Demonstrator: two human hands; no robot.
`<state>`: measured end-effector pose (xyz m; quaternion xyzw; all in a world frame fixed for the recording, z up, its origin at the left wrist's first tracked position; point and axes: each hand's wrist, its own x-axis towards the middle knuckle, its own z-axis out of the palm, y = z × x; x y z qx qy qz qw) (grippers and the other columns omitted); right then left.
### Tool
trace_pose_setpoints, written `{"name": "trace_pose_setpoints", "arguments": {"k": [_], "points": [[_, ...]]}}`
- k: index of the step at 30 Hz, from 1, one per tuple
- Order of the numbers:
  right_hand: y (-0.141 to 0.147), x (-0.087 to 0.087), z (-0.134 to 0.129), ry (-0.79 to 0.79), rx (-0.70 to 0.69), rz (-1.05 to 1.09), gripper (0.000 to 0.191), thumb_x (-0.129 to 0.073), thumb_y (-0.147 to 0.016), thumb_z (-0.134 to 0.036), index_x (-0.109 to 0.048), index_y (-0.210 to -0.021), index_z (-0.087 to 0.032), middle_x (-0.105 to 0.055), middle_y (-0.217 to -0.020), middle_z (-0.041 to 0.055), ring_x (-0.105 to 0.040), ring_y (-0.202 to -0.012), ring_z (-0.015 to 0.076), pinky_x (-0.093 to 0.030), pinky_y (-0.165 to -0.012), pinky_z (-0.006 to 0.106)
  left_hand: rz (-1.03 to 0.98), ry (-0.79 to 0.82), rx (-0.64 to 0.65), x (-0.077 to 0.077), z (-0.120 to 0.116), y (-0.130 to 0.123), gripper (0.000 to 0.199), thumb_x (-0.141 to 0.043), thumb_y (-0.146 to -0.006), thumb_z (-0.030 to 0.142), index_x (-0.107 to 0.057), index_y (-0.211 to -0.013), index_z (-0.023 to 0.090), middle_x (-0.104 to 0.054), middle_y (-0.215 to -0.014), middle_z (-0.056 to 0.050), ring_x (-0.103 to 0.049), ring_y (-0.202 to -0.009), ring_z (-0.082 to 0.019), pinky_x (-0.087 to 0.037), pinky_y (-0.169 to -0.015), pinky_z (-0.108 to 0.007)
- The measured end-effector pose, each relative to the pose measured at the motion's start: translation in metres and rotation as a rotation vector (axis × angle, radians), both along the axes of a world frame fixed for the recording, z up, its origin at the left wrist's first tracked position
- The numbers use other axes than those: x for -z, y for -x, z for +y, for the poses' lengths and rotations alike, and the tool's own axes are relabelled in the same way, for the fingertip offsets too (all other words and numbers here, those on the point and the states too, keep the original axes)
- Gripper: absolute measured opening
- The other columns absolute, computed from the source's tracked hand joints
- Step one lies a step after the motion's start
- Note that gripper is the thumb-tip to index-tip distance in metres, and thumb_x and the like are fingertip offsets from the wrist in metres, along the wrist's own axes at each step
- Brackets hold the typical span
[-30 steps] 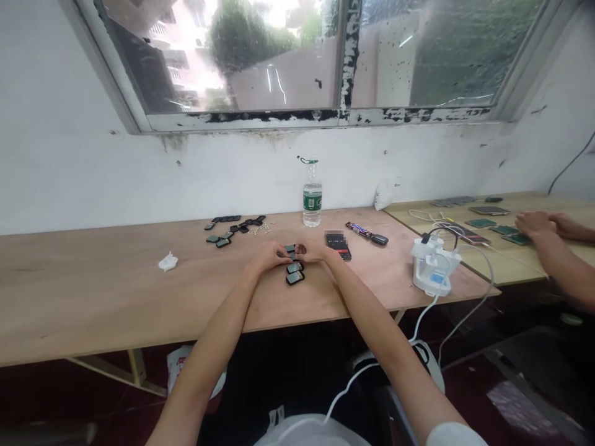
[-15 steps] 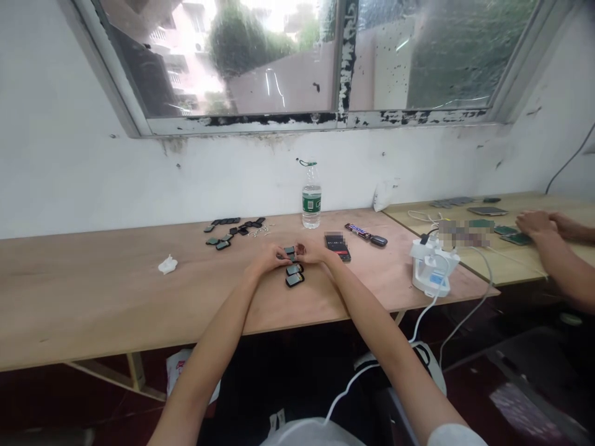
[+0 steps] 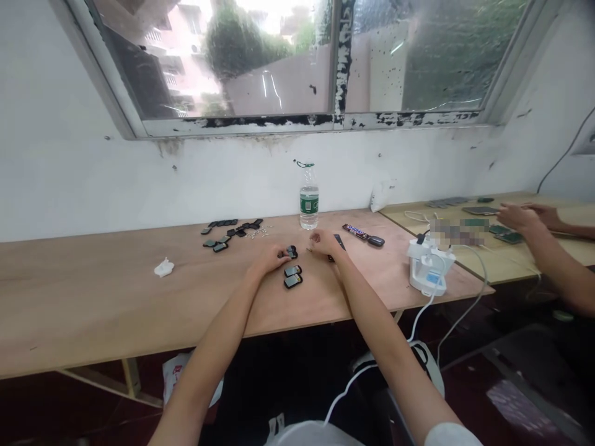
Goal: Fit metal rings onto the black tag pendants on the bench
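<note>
My left hand (image 3: 271, 257) is closed on a small dark module (image 3: 292, 251) with a grey face, at the middle of the table. To its right, my right hand (image 3: 321, 242) is pinched near the tabletop; a tiny light thing shows at its fingertips, too small to name. Two similar black-edged modules (image 3: 292, 281) lie just in front of the hands. A dark phone (image 3: 339, 241) is partly hidden behind my right hand. Beyond my left hand lie several black parts (image 3: 241, 233) and a scatter of tiny pale pieces (image 3: 256, 233).
A water bottle (image 3: 309, 201) stands near the wall. A snack bar (image 3: 354, 231) and a black key fob (image 3: 375, 241) lie right of the phone. White crumpled tissue (image 3: 164, 267) is at left. A white power strip (image 3: 430, 266) with cables stands right; another person's hands (image 3: 520, 217) are beyond.
My right hand has moved right, away from my left hand and the module, and now covers part of the phone. The other person's hands have shifted left.
</note>
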<state>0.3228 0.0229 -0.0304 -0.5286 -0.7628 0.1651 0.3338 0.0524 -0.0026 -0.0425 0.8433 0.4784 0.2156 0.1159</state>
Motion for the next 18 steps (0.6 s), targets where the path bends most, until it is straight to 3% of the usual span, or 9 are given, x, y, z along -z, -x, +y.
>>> {"name": "trace_pose_setpoints", "arguments": {"k": [8, 13, 15, 18], "points": [[0.006, 0.007, 0.002, 0.072, 0.038, -0.135, 0.015, -0.080, -0.080, -0.012, -0.082, -0.095, -0.015, -0.082, -0.104, 0.0187, -0.075, -0.098, 0.0321, -0.054, -0.085, 0.034, -0.066, -0.012, -0.032, 0.002, 0.008, -0.005, 0.019, -0.078, -0.093, 0.040, -0.086, -0.094, 0.023, -0.084, -0.107, -0.007, -0.075, -0.101, -0.028, -0.057, -0.094, -0.036], [0.004, -0.003, -0.003, 0.008, 0.055, -0.077, 0.020, -0.069, -0.088, -0.010, -0.082, -0.102, -0.015, -0.083, -0.109, 0.0169, -0.074, -0.102, 0.0293, -0.055, -0.091, 0.033, -0.224, -0.066, -0.080, -0.012, 0.000, 0.013, 0.024, -0.075, -0.096, 0.041, -0.088, -0.106, 0.023, -0.084, -0.121, -0.009, -0.074, -0.116, -0.029, -0.056, -0.104, -0.037], [0.005, -0.009, -0.009, -0.029, -0.018, -0.032, 0.023, -0.065, -0.087, -0.009, -0.081, -0.103, -0.014, -0.083, -0.107, 0.0145, -0.074, -0.098, 0.0266, -0.056, -0.091, 0.033, -0.216, -0.059, -0.085, -0.019, -0.005, 0.025, 0.025, -0.075, -0.095, 0.042, -0.088, -0.100, 0.021, -0.086, -0.111, -0.010, -0.076, -0.106, -0.028, -0.057, -0.098, -0.037], [0.011, -0.015, -0.019, 0.017, -0.305, -0.003, 0.028, -0.065, -0.081, -0.006, -0.083, -0.101, -0.016, -0.084, -0.104, 0.0099, -0.074, -0.095, 0.0237, -0.058, -0.091, 0.033, -0.170, 0.002, -0.034, -0.026, -0.014, 0.034, 0.026, -0.079, -0.091, 0.045, -0.089, -0.091, 0.021, -0.085, -0.097, -0.009, -0.075, -0.093, -0.027, -0.058, -0.088, -0.035]]}}
